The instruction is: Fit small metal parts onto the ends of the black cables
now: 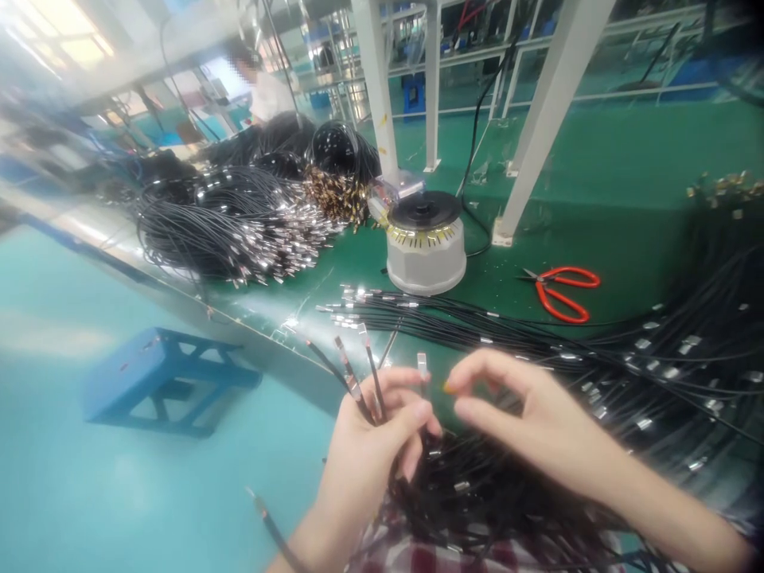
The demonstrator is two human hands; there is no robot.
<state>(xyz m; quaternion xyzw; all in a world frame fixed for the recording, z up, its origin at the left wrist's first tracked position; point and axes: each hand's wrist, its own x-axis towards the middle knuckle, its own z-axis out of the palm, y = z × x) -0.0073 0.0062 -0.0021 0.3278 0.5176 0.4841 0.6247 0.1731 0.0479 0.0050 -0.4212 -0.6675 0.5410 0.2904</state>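
Observation:
Several black cables with metal end connectors [364, 334] stick up out of my left hand [373, 434], whose fingers are closed around them. One flat silver connector [422, 364] stands upright by its fingertips. Just to the right, my right hand [525, 414] is curled with thumb and index finger close together. At the index fingertip shows a small yellow piece [447, 387], too small to make out further. Beyond the hands, a white round dispenser [426, 259] with a black disc on top carries yellow tabs around its rim.
Red-handled scissors [564, 293] lie on the green tabletop [495, 290]. More black cables [465, 322] stretch across it to a large heap at right. Big cable bundles [239, 223] are piled at far left. A blue stool [167, 382] stands on the floor. Another person [268, 95] is in the background.

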